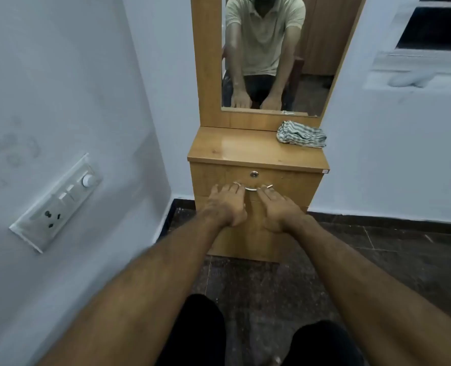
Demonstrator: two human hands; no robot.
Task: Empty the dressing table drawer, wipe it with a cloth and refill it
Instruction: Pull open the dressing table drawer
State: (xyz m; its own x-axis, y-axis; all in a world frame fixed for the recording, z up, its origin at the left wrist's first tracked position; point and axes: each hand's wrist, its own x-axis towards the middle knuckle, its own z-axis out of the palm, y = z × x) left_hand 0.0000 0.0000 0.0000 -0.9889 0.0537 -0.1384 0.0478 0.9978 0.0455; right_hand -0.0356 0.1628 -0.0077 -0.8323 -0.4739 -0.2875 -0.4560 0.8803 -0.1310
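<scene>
Dark-trousered knees [322,342] are showing at the bottom edge as a seated person is reaching both bare forearms toward a wooden dressing table [256,151] standing against a pale wall. Left hand [225,204] is lying palm-down with its fingers straight, the fingertips reaching the left end of the curved metal handle [251,189] on the drawer [285,180]. Right hand [277,207] is mirroring it, fingers extended flat and touching the handle's right end; neither hand is curling round the bar. That drawer is sitting closed directly under the bench top, a round keyhole lock [254,174] just above the handle. On the glossy bench, a crumpled striped cloth [301,134] is lying at the back right corner, close to the mirror [272,62], which is reflecting the person's arms and light polo shirt. To the left, a switch and socket panel [58,202] is hanging on the wall, while dark speckled floor tiles [258,286] are spreading beneath the table.
</scene>
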